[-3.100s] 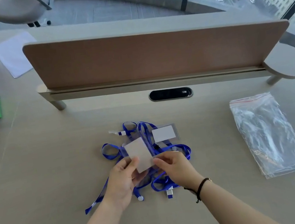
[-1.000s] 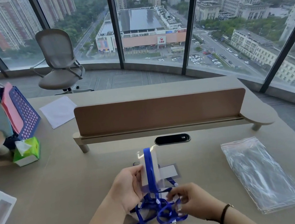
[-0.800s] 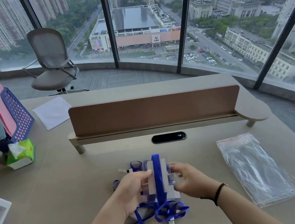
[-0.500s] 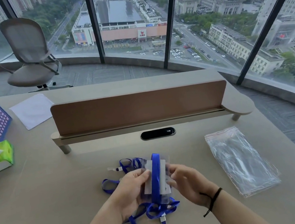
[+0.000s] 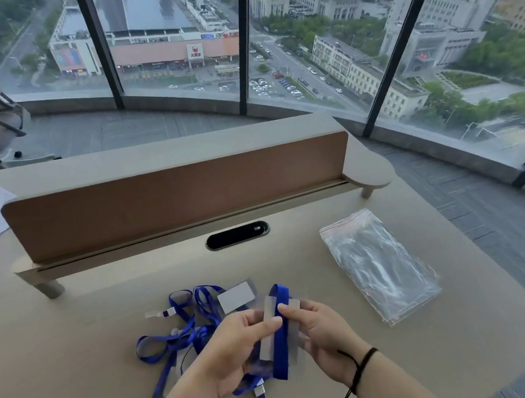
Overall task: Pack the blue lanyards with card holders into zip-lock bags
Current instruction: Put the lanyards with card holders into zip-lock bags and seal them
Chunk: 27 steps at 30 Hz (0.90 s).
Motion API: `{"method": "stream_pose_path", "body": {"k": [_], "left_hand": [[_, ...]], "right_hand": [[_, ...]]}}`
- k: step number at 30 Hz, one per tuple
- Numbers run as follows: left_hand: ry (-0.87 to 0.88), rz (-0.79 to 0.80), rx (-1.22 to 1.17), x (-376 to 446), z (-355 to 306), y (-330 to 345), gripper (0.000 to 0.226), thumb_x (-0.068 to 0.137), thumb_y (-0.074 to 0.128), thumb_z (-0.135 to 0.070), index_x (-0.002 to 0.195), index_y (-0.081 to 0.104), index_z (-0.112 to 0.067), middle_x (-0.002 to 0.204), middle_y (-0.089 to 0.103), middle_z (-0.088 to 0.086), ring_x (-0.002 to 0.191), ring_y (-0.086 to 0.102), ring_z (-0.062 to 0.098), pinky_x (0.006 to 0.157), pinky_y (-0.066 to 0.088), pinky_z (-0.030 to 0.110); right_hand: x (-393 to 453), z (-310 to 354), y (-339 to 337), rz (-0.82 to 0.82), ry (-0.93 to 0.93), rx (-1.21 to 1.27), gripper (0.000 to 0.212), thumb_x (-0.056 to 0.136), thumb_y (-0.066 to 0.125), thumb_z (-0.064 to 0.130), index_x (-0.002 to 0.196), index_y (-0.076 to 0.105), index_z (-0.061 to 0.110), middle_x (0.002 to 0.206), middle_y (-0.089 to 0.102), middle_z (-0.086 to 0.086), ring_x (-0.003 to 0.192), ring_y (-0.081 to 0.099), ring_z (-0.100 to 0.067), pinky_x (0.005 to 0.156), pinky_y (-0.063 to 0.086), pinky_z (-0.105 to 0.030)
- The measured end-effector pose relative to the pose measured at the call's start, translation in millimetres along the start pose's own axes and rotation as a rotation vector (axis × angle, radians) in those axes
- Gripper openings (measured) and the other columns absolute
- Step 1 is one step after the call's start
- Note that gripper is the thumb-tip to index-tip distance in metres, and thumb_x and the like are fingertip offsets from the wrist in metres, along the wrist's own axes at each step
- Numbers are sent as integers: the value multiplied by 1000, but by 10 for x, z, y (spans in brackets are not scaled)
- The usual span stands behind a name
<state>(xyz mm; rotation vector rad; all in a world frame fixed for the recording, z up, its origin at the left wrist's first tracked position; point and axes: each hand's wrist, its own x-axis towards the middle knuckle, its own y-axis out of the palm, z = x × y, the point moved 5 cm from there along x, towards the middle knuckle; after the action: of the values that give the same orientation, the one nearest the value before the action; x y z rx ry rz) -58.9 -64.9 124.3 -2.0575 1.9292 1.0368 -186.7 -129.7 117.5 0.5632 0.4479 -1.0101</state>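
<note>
Left hand (image 5: pixel 241 348) and right hand (image 5: pixel 317 328) both pinching card holder (image 5: pixel 278 330) wrapped in blue lanyard (image 5: pixel 283 341), lower centre of frame. Loose lanyards (image 5: pixel 180 337) lying left (tangled). Zip-lock bags (image 5: pixel 378 264) sitting at right, unobstructed.

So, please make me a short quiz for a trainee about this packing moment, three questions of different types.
1. True or false: the strap is wound round the holder held between the left hand and the right hand.
2. Where do the bags lie? A) under the pile B) flat on the desk, to the right of the hands C) in the right hand
3. Fill in: the right wrist wears a ____ band.

Key: 1 true; 2 B; 3 black.
</note>
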Motion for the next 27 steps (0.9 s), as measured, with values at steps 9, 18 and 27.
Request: {"method": "stream_pose_path", "body": {"k": [9,18,27], "left_hand": [[-47,-131,166,657,-86,553,20,95,65,-19,113,73,-14,103,78,10,99,74,28,84,59,48],[-131,-236,68,1906,-257,1329,16,97,61,-12,110,70,-10,107,77,12,96,72,25,74,58,36],[-67,-565,-48,2857,-434,1351,14,96,61,-9,102,73,-8,101,78,13,87,71,28,80,58,43]], "right_hand": [[210,308,-737,17,-7,11,21,94,63,7,113,70,8,108,75,-13,96,71,-22,95,55,-38],[1104,819,-2057,46,87,-34,25,92,67,22,117,70,21,117,71,-13,94,64,-25,88,53,-41],[2634,1311,-3220,-171,-66,-805,41,93,57,20,133,53,27,84,66,-2,63,61,-16,54,51,-28]]}}
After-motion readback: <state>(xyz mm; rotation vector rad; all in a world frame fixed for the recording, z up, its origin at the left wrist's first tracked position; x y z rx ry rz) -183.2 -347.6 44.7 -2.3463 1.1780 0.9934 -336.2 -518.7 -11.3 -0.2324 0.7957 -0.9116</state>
